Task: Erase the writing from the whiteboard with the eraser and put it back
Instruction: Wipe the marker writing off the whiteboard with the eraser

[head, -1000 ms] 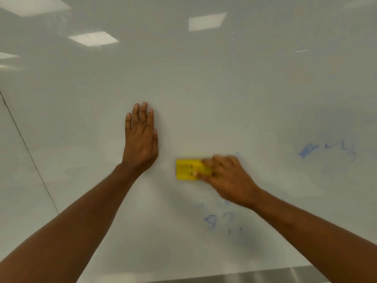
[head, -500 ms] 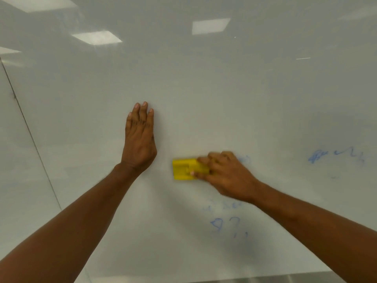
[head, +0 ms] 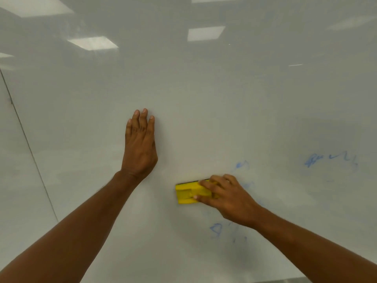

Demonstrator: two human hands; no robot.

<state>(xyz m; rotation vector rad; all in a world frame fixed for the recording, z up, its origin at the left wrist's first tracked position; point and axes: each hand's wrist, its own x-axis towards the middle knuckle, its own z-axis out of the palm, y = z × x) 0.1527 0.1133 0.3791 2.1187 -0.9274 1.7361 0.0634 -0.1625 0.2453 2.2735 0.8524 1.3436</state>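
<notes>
The whiteboard (head: 204,99) fills the view. My right hand (head: 226,199) grips a yellow eraser (head: 187,194) and presses it flat against the board at lower centre. Faint blue writing (head: 330,160) shows at the right. More blue marks (head: 216,229) lie below my right hand, and a small smudge (head: 241,165) sits just above it. My left hand (head: 139,146) rests flat on the board to the left of the eraser, fingers together and pointing up, holding nothing.
A dark vertical seam (head: 28,148) runs down the board's left side. Ceiling lights (head: 91,42) reflect in the glossy surface. A strip of the metal ledge (head: 285,280) shows at the bottom edge.
My right hand has slid the eraser a little downward and to the right on the board. A blue smudge now shows above the hand. My left hand has stayed pressed in place.
</notes>
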